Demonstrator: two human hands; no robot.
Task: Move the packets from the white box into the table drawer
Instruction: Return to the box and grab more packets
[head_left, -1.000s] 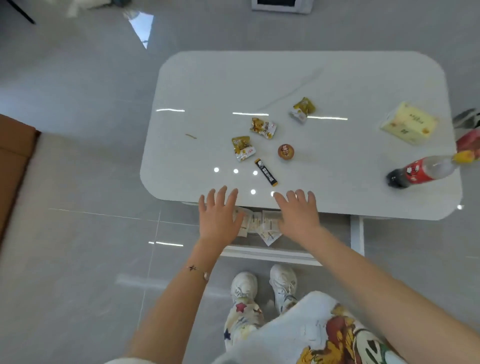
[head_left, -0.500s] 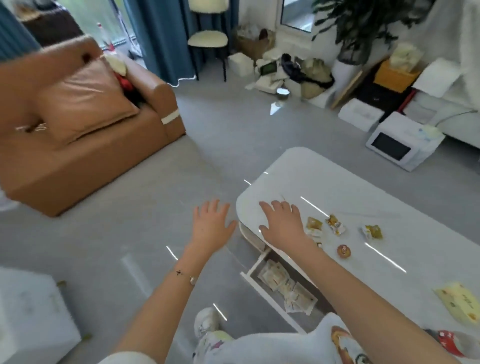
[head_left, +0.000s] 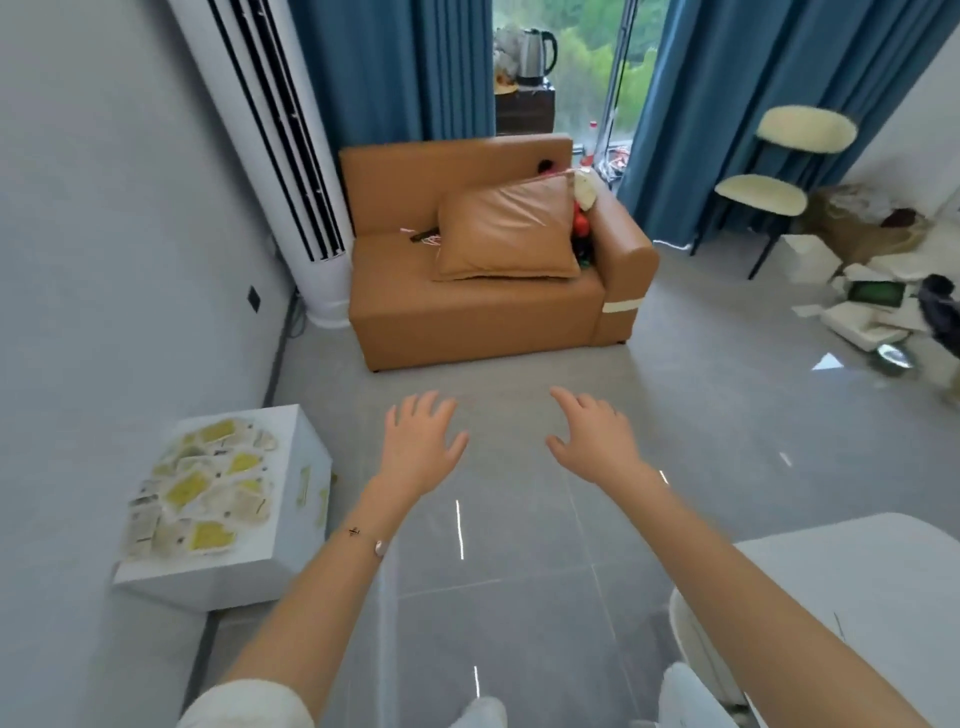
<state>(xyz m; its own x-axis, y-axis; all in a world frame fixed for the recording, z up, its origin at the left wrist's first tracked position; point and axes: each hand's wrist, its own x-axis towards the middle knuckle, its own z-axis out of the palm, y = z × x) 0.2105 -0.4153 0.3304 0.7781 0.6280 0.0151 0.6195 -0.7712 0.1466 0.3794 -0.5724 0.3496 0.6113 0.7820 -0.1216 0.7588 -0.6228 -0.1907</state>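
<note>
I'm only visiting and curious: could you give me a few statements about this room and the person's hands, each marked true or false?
1. The left hand and the right hand hold nothing. True.
2. The white box is empty. False: packets fill it.
3. The white box stands on the floor to the person's left. True.
4. The cushion lies on the floor. False: it rests on the sofa.
</note>
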